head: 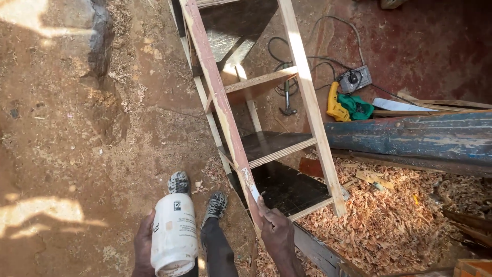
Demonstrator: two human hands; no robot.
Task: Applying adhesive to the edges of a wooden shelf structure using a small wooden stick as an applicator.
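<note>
Left hand (144, 246) grips white plastic bottle (174, 233); right hand (277, 231) clasps wooden frame (225, 110) rail.
Bottle sits upright at the person's left, ready to use; fingers press the near rail, apparently steadying the frame above wood shavings (389, 215).

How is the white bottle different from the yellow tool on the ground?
The white bottle is plain, round and held in the left hand; the yellow tool is blocky and lies on the ground, untouched. The bottle is close; the tool lies farther off, beside a green cloth.
</note>
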